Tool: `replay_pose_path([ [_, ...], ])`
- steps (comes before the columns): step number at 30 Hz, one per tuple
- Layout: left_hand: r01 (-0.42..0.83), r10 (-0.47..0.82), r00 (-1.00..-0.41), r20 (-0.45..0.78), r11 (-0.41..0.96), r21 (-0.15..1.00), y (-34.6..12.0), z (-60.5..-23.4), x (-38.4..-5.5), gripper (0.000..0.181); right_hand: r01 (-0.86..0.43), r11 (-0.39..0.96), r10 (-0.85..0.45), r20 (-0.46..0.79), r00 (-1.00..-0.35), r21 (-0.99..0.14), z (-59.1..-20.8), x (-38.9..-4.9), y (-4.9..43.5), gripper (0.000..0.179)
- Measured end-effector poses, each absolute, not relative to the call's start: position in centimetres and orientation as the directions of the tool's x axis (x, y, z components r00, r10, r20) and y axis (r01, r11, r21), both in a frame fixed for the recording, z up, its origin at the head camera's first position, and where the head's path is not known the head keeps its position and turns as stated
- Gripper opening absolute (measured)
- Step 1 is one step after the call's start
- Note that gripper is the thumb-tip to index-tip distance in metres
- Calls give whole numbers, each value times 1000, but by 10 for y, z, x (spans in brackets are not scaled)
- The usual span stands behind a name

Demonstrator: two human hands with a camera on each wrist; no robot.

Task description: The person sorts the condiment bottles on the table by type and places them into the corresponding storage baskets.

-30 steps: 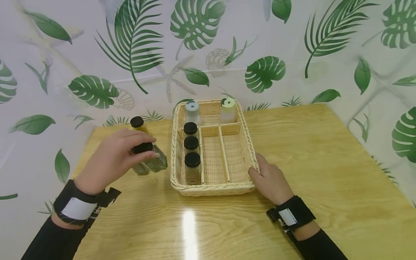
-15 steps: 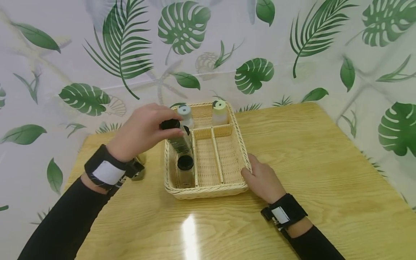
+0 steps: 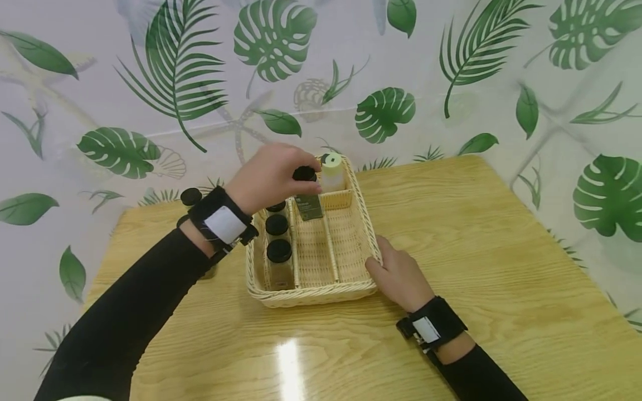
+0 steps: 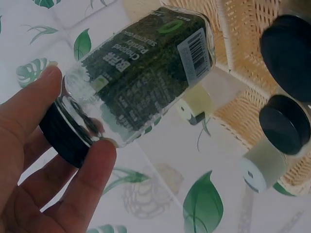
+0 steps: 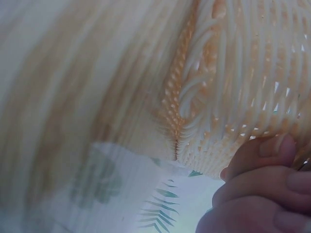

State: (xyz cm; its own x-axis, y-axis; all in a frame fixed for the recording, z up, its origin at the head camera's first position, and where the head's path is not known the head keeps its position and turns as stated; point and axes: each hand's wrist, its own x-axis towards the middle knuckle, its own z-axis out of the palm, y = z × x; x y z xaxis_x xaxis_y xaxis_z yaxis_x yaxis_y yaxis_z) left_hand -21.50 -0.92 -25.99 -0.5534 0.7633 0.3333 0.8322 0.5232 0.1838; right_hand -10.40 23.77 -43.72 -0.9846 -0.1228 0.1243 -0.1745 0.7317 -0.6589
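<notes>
My left hand (image 3: 273, 175) pinches a spice jar (image 4: 141, 73) by its black lid and neck, thumb on one side and fingers on the other. The jar is clear, filled with dark green flakes, and its label reads chopped parsley. It hangs over the back end of the middle compartment of a wicker basket (image 3: 321, 293). My right hand (image 3: 401, 278) grips the basket's right side, thumb over the rim and fingers against the outer wall in the right wrist view. Three black-lidded jars (image 3: 278, 250) stand in the left compartment.
In the back compartment are a bottle with a yellow-green cap (image 3: 332, 175) and a pale-capped bottle (image 4: 265, 165), which my left hand hides in the head view. Left of the basket, a black-lidded jar (image 3: 190, 196) stands on the wooden table (image 3: 501, 250), partly behind my left wrist.
My left hand has lifted the parsley jar from the table left of the basket and carried it right, across the left compartment to above the middle one. My right hand keeps its grip.
</notes>
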Motion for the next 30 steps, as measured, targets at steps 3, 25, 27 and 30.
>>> replay_pose_path([
  [3,831,764,-556,327,525,184,0,-261,-220,26,-174,726,-126,120,-985,-665,-436,-104,237,47],
  [25,756,727,-653,210,609,240,14,-285,-250,28,-179,717,-134,118,-984,-674,-435,-104,234,47],
  [27,746,721,-664,196,622,237,13,-284,-251,29,-175,719,-132,115,-985,-673,-435,-103,235,47],
  [30,738,721,-672,169,633,234,13,-287,-255,29,-171,727,-126,115,-985,-666,-435,-103,237,46],
])
